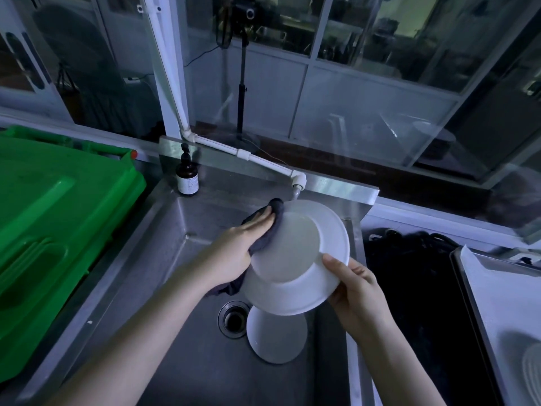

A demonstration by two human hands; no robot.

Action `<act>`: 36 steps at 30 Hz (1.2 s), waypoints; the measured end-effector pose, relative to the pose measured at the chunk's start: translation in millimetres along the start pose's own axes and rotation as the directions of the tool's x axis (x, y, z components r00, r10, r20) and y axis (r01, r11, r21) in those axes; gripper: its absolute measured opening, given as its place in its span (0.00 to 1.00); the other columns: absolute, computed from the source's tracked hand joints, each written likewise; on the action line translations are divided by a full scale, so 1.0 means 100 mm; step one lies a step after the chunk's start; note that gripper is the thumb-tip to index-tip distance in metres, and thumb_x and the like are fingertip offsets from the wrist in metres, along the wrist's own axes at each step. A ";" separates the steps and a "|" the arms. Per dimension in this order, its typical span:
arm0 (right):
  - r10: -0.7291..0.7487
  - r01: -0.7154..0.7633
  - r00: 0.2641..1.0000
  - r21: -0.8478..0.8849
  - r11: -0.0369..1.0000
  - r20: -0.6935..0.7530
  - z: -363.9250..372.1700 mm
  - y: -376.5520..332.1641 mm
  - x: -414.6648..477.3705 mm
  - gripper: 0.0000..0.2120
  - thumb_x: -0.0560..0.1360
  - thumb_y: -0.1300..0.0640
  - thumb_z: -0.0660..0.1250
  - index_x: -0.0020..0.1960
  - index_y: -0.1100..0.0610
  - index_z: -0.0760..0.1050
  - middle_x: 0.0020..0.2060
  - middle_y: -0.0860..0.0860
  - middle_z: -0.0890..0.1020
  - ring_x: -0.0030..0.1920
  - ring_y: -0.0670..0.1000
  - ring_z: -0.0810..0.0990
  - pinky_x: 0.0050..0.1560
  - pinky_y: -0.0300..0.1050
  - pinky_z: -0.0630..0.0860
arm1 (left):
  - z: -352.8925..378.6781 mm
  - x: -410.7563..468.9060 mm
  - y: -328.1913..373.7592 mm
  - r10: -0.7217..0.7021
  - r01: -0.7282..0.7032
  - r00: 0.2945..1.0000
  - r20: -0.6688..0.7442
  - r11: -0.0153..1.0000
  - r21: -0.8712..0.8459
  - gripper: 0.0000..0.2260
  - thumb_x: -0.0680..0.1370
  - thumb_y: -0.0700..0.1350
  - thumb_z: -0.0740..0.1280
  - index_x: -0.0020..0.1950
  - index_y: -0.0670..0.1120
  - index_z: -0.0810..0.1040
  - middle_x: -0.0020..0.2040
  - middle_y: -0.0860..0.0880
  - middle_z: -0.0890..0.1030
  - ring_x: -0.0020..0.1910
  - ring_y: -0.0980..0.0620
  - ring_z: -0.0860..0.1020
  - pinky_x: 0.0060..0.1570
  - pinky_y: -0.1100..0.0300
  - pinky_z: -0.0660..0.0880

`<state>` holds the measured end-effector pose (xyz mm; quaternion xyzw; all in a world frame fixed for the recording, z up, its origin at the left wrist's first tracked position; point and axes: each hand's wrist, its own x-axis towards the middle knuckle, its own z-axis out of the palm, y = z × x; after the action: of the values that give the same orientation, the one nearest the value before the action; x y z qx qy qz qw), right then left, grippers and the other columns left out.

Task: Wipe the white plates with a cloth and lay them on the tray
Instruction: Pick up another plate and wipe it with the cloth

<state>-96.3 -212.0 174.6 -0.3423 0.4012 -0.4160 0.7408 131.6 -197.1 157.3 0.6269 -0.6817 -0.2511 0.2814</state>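
Right grip pinching tilted white plate, left grip flat, pressing dark cloth against rim

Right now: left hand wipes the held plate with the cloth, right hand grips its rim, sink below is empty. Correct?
No: the head view shows a second white plate lying in the sink. The rest holds: left hand presses the cloth on the held plate, right hand grips its rim.

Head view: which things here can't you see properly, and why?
All in the head view.
Cloth: mostly covered by the left hand and the held plate.
Second plate in the sink: top hidden behind the held plate.
Tray: cut off by the right edge.
Bottle label: too small to read.
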 end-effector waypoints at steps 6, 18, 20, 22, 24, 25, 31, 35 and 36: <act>-0.033 0.034 0.999 0.035 0.999 -0.021 -0.03 0.01 0.02 0.09 0.70 0.62 0.69 0.47 0.63 0.85 0.50 0.63 0.85 0.48 0.55 0.86 0.45 0.44 0.83 | 0.17 -0.37 0.03 0.039 -0.039 0.999 -0.003 0.999 -0.023 0.41 0.71 0.21 0.54 0.80 0.48 0.53 0.78 0.60 0.47 0.79 0.58 0.47 0.70 0.76 0.44; 0.024 0.008 0.993 -0.270 0.963 0.112 -0.08 0.23 0.01 0.14 0.70 0.55 0.76 0.48 0.65 0.84 0.44 0.63 0.85 0.43 0.57 0.85 0.39 0.47 0.81 | 0.16 -0.04 0.27 0.160 -0.165 0.985 0.060 0.981 0.103 0.42 0.73 0.24 0.53 0.79 0.57 0.50 0.75 0.67 0.43 0.75 0.65 0.41 0.76 0.58 0.52; 0.019 0.017 0.993 -0.298 0.954 0.117 -0.09 0.24 0.01 0.15 0.70 0.54 0.76 0.48 0.65 0.84 0.45 0.64 0.85 0.45 0.58 0.85 0.41 0.49 0.81 | 0.13 0.01 0.21 0.116 -0.118 0.992 0.041 0.992 0.033 0.41 0.73 0.23 0.52 0.80 0.55 0.53 0.75 0.67 0.46 0.76 0.66 0.45 0.74 0.64 0.55; -0.004 0.037 0.993 -0.292 0.956 0.114 -0.10 0.21 0.01 0.17 0.67 0.53 0.77 0.48 0.66 0.84 0.45 0.64 0.85 0.45 0.58 0.85 0.41 0.49 0.81 | 0.09 0.02 0.12 0.052 -0.051 0.999 0.006 0.998 -0.040 0.41 0.72 0.23 0.53 0.80 0.54 0.54 0.77 0.64 0.51 0.78 0.61 0.52 0.72 0.70 0.55; -0.046 0.077 0.993 -0.292 0.953 0.112 -0.13 0.15 0.01 0.16 0.66 0.53 0.78 0.46 0.65 0.84 0.43 0.64 0.86 0.43 0.58 0.85 0.40 0.47 0.81 | 0.07 0.01 -0.02 -0.064 0.061 0.998 -0.030 0.995 -0.075 0.41 0.72 0.23 0.54 0.80 0.53 0.56 0.78 0.56 0.60 0.76 0.51 0.63 0.69 0.68 0.61; -0.069 0.101 0.992 -0.315 0.944 0.109 -0.14 0.10 0.00 0.15 0.67 0.53 0.79 0.45 0.64 0.84 0.42 0.63 0.86 0.43 0.57 0.85 0.39 0.47 0.81 | 0.05 -0.01 -0.09 -0.140 0.135 0.989 -0.048 0.986 -0.095 0.40 0.72 0.25 0.55 0.79 0.53 0.58 0.77 0.51 0.65 0.73 0.47 0.69 0.63 0.67 0.66; -0.246 0.338 0.941 -0.616 0.712 0.231 -0.04 0.00 -0.01 0.15 0.76 0.58 0.73 0.32 0.53 0.78 0.27 0.47 0.77 0.31 0.45 0.76 0.33 0.42 0.72 | 0.00 -0.16 -0.28 -0.377 0.284 0.925 -0.040 0.758 -0.587 0.41 0.71 0.27 0.62 0.73 0.66 0.65 0.70 0.56 0.71 0.59 0.55 0.76 0.48 0.71 0.72; -0.393 0.455 0.864 -0.819 0.348 0.314 0.01 0.08 0.02 0.23 0.76 0.62 0.72 0.28 0.47 0.69 0.22 0.43 0.66 0.25 0.42 0.64 0.27 0.34 0.59 | 0.01 -0.22 -0.26 -0.409 0.253 0.911 -0.051 0.653 -0.714 0.27 0.75 0.32 0.67 0.64 0.61 0.76 0.61 0.53 0.81 0.62 0.52 0.78 0.57 0.63 0.74; -0.425 0.480 0.835 -0.840 0.252 0.350 0.01 0.11 0.02 0.21 0.76 0.62 0.72 0.31 0.45 0.72 0.22 0.43 0.65 0.26 0.43 0.64 0.27 0.34 0.59 | 0.01 -0.22 -0.24 -0.444 0.250 0.894 -0.060 0.605 -0.756 0.22 0.76 0.34 0.67 0.62 0.59 0.78 0.58 0.52 0.82 0.60 0.51 0.79 0.56 0.61 0.76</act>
<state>-90.6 -209.0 165.5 -0.7965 0.4252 -0.3154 0.2922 149.7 -176.9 138.5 0.6080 -0.3479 -0.4735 0.5340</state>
